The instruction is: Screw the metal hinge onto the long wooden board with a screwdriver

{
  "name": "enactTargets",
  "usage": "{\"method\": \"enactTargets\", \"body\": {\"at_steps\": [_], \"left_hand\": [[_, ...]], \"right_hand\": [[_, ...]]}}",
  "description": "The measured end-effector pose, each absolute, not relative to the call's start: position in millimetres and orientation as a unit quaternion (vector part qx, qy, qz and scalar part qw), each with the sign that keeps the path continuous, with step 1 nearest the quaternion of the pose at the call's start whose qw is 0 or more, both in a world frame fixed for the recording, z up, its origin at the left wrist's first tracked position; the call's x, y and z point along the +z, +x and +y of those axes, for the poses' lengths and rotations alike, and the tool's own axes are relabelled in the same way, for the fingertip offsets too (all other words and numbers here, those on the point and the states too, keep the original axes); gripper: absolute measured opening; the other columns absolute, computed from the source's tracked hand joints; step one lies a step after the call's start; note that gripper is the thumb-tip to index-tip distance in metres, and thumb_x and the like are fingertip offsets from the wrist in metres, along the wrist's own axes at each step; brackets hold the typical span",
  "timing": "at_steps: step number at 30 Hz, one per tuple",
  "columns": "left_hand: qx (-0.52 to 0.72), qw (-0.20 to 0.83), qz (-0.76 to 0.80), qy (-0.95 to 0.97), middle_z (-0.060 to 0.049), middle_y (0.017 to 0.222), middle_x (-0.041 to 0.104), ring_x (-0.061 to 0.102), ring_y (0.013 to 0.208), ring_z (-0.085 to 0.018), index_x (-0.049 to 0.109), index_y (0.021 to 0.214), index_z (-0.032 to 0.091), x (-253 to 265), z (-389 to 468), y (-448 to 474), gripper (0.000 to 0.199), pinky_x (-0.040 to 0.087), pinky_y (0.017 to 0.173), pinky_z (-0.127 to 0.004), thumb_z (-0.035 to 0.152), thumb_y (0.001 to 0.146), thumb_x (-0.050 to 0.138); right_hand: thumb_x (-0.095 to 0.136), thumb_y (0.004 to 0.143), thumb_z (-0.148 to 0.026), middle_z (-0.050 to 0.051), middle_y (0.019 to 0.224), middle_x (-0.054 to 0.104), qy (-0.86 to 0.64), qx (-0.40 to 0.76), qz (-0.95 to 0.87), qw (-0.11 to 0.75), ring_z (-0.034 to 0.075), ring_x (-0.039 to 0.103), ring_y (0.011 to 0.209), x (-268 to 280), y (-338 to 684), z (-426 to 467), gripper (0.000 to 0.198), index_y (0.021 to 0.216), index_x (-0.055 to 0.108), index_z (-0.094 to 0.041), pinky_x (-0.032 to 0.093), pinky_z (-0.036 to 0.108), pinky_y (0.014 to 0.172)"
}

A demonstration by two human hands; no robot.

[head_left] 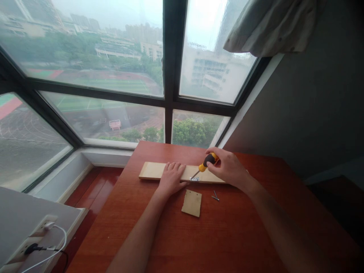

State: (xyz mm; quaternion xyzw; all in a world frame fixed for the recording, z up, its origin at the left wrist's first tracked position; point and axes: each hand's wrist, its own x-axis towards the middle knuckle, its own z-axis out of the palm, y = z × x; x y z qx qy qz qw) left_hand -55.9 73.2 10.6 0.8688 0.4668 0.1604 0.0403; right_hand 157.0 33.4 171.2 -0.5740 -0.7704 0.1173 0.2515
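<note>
Two bare arms reach over a red-brown table. Across it, a long pale board runs left to right. The left hand lies flat on the board, palm down, not closed around it. Next comes a small tan piece, near the board. On the board, a little silver plate meets the tip of a yellow-and-black screwdriver, which points down and left. Two thin metal bits lie near. The right hand has its fingers wrapped on the screwdriver's handle.

Daylight from windows, hazy glare | right wall dim | right edge dark, stretched
</note>
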Motion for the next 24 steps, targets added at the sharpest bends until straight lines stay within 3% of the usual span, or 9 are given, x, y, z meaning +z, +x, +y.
{"method": "enactTargets", "body": {"at_steps": [12,24], "left_hand": [[0.155,0.038,0.463,0.872,-0.011,0.127,0.053,0.044,0.119,-0.031,0.046,0.131,0.024,8.8,75.5,-56.9,0.071,0.023,0.109,-0.047,0.058,0.072,0.068],[0.152,0.045,0.458,0.874,-0.011,0.126,0.054,0.045,0.119,-0.031,0.046,0.131,0.025,8.8,77.2,-57.9,0.075,0.024,0.108,-0.046,0.056,0.068,0.072]], "right_hand": [[0.057,0.079,-0.025,0.0,0.085,0.066,-0.583,0.102,-0.767,0.249,0.015,0.06,0.073,169.0,159.7,36.8,0.024,0.103,0.06,-0.023,0.044,0.027,0.067],[0.056,0.079,-0.026,0.0,0.081,0.065,-0.593,0.113,-0.754,0.261,0.014,0.059,0.067,165.6,165.2,40.8,0.024,0.102,0.06,-0.022,0.044,0.026,0.064]]}}
